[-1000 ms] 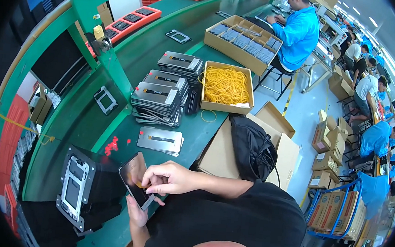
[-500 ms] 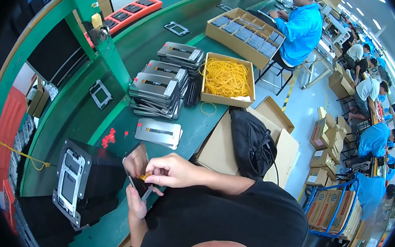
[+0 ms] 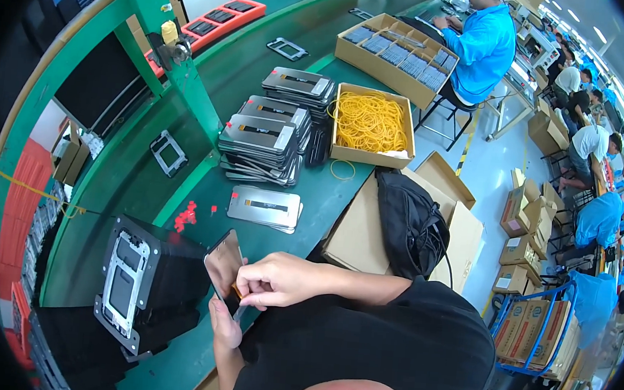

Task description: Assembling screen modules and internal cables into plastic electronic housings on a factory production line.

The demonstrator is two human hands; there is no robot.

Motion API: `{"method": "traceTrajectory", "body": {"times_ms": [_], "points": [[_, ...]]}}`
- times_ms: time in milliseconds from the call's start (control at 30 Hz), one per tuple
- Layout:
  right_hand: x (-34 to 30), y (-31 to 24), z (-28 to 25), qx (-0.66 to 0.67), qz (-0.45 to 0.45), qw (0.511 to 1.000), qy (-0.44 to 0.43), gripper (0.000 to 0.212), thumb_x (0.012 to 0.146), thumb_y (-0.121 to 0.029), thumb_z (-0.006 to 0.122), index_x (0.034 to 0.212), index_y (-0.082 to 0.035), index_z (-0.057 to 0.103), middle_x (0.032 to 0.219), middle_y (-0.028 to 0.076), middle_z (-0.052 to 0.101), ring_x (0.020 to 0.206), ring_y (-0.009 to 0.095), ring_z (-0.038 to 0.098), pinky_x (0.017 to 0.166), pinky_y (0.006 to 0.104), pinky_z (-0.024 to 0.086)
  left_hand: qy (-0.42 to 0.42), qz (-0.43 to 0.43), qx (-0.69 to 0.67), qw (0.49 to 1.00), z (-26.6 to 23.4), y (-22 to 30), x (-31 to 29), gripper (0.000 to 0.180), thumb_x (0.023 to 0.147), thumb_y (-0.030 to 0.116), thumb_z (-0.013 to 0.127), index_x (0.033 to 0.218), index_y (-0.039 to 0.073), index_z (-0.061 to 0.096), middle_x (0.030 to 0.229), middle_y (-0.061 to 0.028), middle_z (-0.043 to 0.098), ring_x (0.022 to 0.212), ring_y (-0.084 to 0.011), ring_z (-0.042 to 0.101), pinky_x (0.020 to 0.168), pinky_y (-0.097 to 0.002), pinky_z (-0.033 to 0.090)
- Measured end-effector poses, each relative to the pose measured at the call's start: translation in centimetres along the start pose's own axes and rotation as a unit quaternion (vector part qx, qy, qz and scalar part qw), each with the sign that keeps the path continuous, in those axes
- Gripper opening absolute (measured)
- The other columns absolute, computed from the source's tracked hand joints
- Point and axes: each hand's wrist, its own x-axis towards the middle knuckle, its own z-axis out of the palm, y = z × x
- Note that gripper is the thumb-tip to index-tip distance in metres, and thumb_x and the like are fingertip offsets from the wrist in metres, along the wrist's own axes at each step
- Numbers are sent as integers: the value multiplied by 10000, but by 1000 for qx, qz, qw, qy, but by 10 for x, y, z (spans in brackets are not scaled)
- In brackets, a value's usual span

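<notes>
Single view: head-worn fisheye, left of the pair, looking steeply down over the wearer's chest, hands close at lower centre. Faces along the green workbench (image 3: pixel 277 82), which runs up-frame to a seated co-worker (image 3: pixel 478 43). Aisle and cartons fill the right; edges bend near the rim.

The right hand (image 3: pixel 281 280) covers the lower end of the thin glossy panel (image 3: pixel 224 261), and the small orange piece (image 3: pixel 236 289) at its fingertips is too small to identify. The left hand (image 3: pixel 222 327) beneath is mostly hidden by the panel and the black shirt (image 3: pixel 359 345); its grip cannot be made out
</notes>
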Motion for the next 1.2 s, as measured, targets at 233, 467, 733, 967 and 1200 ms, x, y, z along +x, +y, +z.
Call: {"method": "traceTrajectory", "body": {"times_ms": [233, 467, 733, 967, 1200], "points": [[7, -3, -3, -13, -3, 1000, 5, 144, 966, -167, 705, 943, -61, 611, 658, 52, 670, 600, 228, 656, 557, 355, 447, -6, 1, -5, 1000, -10, 6, -2, 776, 1094, 590, 253, 1485, -68, 381, 1412, -203, 527, 1138, -320, 629, 831, -429, 586], [7, 4, 7, -73, -17, 997, 12, 137, 980, -185, 690, 974, -67, 621, 706, 55, 671, 607, 250, 643, 551, 366, 441, 19, -21, -45, 999, 6, 21, 1, 838, 1058, 651, 344, 1402, -104, 457, 1200, -176, 626, 920, -260, 678, 748, -390, 575], [15, 6, 2, -6, 14, 1000, -24, 156, 995, -178, 676, 948, -50, 601, 700, 40, 695, 601, 185, 644, 556, 324, 437, 22, -12, -42, 999, 1, 18, 1, 839, 1048, 660, 363, 1393, -100, 446, 1196, -180, 623, 905, -259, 675, 743, -389, 584], [10, 8, -4, 117, 49, 989, -70, 183, 1023, -202, 680, 958, -45, 614, 698, -10, 618, 609, 33, 544, 531, 251, 389, -7, -28, 37, 999, -20, 6, -5, 898, 1019, 704, 389, 1296, -132, 564, 1258, -201, 589, 930, -243, 666, 743, -340, 548], [1, 11, -16, 201, 47, 958, -197, 173, 993, -180, 718, 950, -40, 626, 743, 5, 652, 644, 50, 577, 585, 248, 445, -82, 34, 79, 993, 3, 56, 19, 902, 1002, 717, 423, 1253, -127, 619, 1329, -217, 539, 914, -230, 660, 741, -321, 539]]}}
